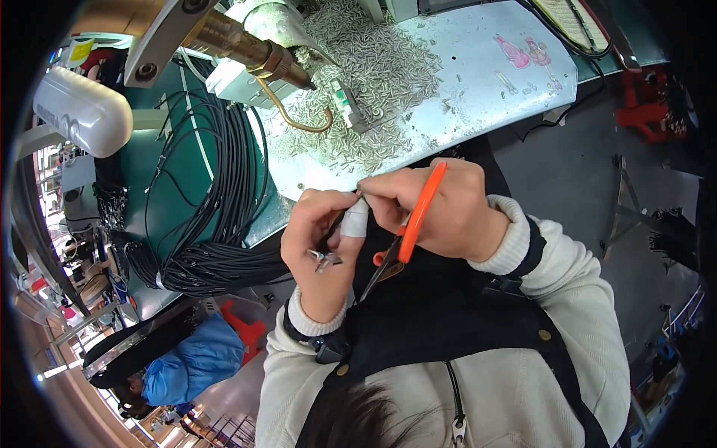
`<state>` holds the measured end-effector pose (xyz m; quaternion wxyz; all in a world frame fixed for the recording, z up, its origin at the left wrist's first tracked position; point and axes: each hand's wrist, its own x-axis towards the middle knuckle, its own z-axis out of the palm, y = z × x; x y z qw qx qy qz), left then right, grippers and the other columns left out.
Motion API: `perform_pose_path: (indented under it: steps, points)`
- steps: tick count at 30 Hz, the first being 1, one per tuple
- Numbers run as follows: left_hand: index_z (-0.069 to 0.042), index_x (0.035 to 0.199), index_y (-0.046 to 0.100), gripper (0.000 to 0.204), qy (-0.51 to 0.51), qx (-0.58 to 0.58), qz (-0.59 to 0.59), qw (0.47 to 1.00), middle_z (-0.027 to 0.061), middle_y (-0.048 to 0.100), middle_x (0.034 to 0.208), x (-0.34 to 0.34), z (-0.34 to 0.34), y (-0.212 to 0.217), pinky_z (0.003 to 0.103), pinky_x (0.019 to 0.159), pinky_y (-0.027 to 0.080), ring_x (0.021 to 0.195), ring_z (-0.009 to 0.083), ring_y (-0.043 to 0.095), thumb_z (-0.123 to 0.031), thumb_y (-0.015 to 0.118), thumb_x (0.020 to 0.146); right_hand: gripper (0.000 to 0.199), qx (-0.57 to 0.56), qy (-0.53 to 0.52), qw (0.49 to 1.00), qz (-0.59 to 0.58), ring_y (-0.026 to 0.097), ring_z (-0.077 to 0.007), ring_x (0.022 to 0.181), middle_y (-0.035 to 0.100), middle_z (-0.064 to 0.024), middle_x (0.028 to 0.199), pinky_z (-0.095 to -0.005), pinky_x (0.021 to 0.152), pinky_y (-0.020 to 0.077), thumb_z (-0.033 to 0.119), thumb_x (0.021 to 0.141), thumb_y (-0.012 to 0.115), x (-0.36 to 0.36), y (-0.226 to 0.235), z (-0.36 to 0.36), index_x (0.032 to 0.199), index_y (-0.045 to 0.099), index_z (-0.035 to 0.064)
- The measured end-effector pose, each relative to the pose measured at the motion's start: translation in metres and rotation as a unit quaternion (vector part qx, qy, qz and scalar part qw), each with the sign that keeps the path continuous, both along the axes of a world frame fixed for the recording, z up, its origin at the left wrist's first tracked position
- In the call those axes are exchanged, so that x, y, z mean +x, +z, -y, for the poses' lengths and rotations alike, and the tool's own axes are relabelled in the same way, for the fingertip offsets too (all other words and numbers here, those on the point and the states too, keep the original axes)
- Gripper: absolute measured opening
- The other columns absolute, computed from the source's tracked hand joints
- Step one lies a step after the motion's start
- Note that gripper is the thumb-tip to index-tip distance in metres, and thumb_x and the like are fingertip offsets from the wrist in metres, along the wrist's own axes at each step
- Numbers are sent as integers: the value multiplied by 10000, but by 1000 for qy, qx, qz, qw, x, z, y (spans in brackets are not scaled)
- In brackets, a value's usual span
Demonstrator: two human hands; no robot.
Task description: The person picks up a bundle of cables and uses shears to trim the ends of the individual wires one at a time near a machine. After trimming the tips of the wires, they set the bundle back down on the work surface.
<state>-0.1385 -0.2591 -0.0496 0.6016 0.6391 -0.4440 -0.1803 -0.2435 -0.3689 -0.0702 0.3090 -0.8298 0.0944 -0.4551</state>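
My left hand is closed, with small silvery metal pieces sticking out below its curled fingers. One of its fingers is wrapped in white tape. My right hand is closed around scissors with orange handles, their dark blades pointing down toward my apron. The fingertips of both hands meet at a pinch just off the bench's front edge. Whatever is pinched there is too small to make out. A dark strip shows between the left fingers, partly hidden.
A heap of small metal pins covers much of the white bench plate. Above it hangs a machine head with a bent copper-coloured tube. Coiled black cables lie at left. A person in blue sits at lower left.
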Motion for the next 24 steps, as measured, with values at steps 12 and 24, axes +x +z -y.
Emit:
perform_pose_path:
  steps: [12,24]
  points:
    - [-1,915,543,164,-3,66,-354,933,7,547,764,9,-1,17,139,457,272,552,3,402,-19,604,765,197,183,45,957,-221,565,-162,459,551,-53,537,-270,411,417,190,722,661,-12,13,3,776,550,36]
    - [2,925,526,122,-69,114,-469,873,-20,468,665,31,22,18,158,419,234,490,16,336,-35,543,810,268,313,97,926,-186,507,-175,393,513,-68,499,-285,390,393,234,770,639,0,-15,-7,705,507,10]
